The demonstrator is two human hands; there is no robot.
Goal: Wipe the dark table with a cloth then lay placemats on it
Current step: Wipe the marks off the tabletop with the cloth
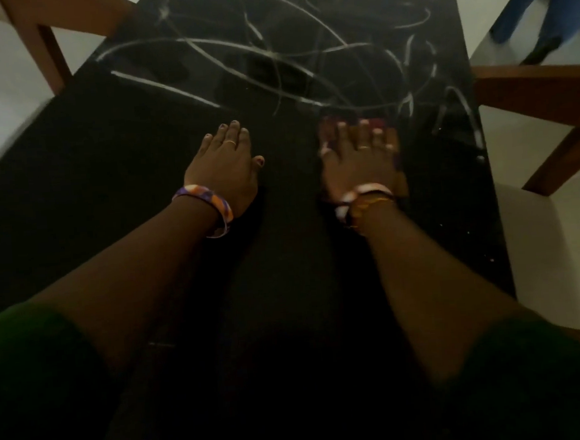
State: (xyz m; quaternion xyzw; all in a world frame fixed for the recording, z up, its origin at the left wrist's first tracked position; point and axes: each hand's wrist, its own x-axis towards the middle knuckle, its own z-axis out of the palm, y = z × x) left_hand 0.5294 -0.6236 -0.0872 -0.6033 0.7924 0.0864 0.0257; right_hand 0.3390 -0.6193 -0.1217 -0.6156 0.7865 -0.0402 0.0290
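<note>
The dark table (302,23) is black with pale marble-like streaks over its far half. My left hand (224,164) lies flat on the near, matte part of the top, fingers straight and together. My right hand (359,156) presses flat on a dark red cloth (379,123) whose edge shows beyond the fingertips and along the right side of the hand. The hand and cloth are blurred. Both wrists wear bracelets. I see no placemat that I can tell apart from the dark surface.
A wooden chair (34,42) stands at the table's far left corner. Another wooden chair frame (541,99) stands at the right edge. A blue object (537,3) is at the top right. Pale floor surrounds the table.
</note>
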